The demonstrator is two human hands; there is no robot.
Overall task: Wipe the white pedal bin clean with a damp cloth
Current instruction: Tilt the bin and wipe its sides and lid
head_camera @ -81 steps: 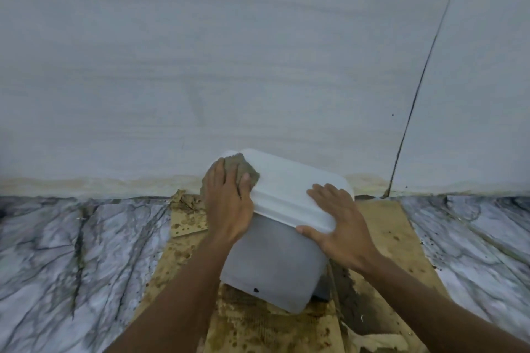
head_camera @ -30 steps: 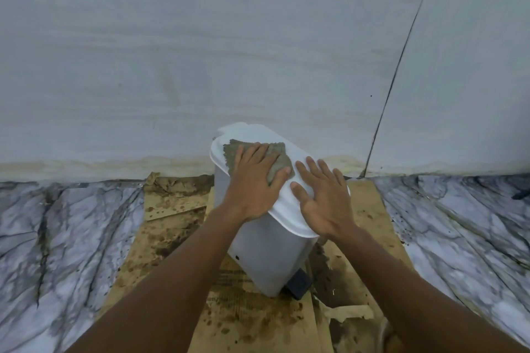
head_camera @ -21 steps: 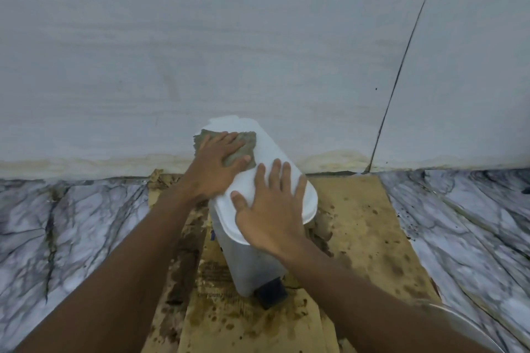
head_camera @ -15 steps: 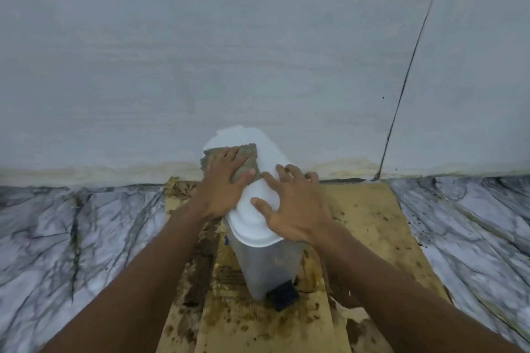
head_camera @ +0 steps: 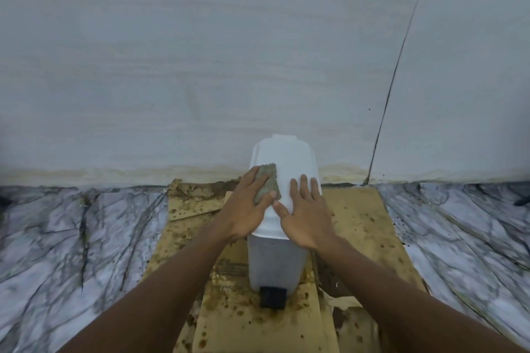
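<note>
The white pedal bin stands upright on stained cardboard, its black pedal facing me. The white lid is down. My left hand presses a grey-green damp cloth flat onto the left side of the lid, fingers over the cloth. On the lid's right side my right hand lies flat with spread fingers and nothing in it.
Wet, brown-stained cardboard sheets cover the floor under and around the bin. Marbled grey floor tiles lie on both sides. A pale tiled wall with a dark vertical joint rises just behind the bin.
The bin has turned so its pedal faces me squarely. My left hand slid the cloth down the lid's left side. My right hand shifted from gripping the lid's edge to lying flat.
</note>
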